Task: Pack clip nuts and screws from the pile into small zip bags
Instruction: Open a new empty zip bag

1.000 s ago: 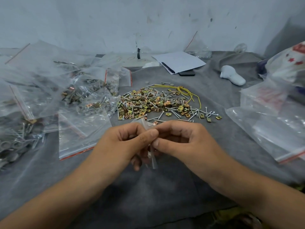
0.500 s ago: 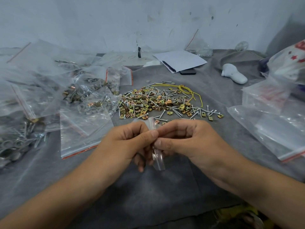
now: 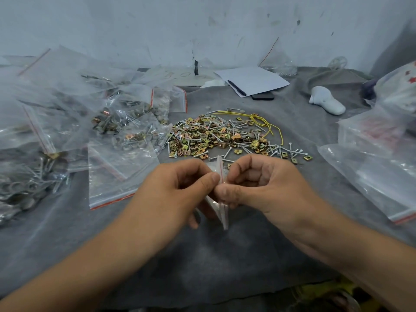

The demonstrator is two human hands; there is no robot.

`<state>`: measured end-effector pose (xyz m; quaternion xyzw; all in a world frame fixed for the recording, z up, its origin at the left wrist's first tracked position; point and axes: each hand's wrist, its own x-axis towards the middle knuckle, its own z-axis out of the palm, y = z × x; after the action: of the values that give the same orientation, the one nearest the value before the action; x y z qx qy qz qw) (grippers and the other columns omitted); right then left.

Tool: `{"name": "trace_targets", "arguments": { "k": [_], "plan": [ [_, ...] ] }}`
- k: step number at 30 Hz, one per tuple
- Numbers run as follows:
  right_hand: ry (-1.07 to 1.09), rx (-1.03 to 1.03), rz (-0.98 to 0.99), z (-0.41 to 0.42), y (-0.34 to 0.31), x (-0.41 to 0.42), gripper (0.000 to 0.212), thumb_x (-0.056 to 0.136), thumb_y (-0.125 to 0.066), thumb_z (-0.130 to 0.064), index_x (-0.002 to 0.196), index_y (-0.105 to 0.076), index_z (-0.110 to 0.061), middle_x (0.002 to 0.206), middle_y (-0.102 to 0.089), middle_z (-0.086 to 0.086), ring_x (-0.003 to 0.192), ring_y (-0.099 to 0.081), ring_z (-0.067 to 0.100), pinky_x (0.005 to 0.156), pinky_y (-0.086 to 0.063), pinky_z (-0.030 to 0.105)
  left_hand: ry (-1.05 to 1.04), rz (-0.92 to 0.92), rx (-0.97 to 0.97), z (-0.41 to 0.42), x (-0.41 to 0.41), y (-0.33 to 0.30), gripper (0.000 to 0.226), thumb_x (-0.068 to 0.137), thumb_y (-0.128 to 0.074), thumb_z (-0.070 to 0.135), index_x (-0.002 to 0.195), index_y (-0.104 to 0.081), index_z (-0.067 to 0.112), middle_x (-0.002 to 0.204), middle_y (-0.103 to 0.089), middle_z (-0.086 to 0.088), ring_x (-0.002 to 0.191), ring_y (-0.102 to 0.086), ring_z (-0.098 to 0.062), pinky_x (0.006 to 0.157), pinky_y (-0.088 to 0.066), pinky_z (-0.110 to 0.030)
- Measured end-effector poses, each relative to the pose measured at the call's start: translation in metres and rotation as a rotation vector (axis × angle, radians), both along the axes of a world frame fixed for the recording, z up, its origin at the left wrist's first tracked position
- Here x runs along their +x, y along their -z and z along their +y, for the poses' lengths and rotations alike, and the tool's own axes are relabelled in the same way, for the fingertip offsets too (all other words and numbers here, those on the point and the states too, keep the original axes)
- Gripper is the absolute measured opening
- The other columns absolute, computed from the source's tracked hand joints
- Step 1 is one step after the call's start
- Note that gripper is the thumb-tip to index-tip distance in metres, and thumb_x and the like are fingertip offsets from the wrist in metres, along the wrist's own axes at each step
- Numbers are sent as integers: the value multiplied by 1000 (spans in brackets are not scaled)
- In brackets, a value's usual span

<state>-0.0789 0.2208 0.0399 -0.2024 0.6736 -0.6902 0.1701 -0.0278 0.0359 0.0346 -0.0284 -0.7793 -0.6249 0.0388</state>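
Note:
A small clear zip bag (image 3: 221,209) with a red strip stands on edge between my two hands at the middle of the grey cloth. My left hand (image 3: 180,190) pinches its upper edge with thumb and forefinger. My right hand (image 3: 258,183) pinches the same edge from the other side, thumb against thumb. What the bag holds is too blurred to tell. Just beyond my hands lies the pile of brass-coloured clip nuts and silver screws (image 3: 225,138), with a yellow wire (image 3: 263,122) looped over its far right side.
Filled zip bags (image 3: 126,129) heap up on the left, with an empty flat one (image 3: 112,176) near my left hand. Large clear bags (image 3: 371,174) lie on the right. White paper with a pen (image 3: 249,81), a dark phone (image 3: 262,97) and a white object (image 3: 326,102) sit at the back.
Both hands have lifted slightly with the small bag. The bag has swung out from between the fingers, so its red-striped edge and lower corner show more.

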Motion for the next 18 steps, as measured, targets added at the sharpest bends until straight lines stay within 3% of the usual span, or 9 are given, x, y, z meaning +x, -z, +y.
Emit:
{"name": "trace_targets", "arguments": {
  "k": [6, 13, 18],
  "plan": [
    [-91, -97, -124, 2, -2, -2, 26, 66, -93, -15, 86, -76, -16, 83, -75, 15, 73, -72, 24, 65, -59, 26, 26, 55, -47, -1, 1, -3, 18, 101, -62, 17, 87, -67, 6, 74, -75, -10, 65, -73, -20, 45, -53, -29],
    [-114, -268, -422, -1, -3, -2, 27, 68, -76, 6, 92, -70, -5, 82, -67, 15, 72, -72, 24, 66, -64, 31, 10, 137, -116, 1, 5, -1, 19, 99, -68, 20, 81, -69, 14, 68, -72, -6, 58, -68, -11, 50, -50, -21],
    [-149, -327, -528, 2, -9, -1, 26, 75, -68, 7, 97, -65, -6, 90, -67, 15, 77, -71, 23, 76, -63, 34, 27, 174, -42, 5, 3, -2, 19, 90, -70, 31, 79, -68, 15, 65, -70, -7, 54, -63, -10, 50, -49, -23]
  ]
}}
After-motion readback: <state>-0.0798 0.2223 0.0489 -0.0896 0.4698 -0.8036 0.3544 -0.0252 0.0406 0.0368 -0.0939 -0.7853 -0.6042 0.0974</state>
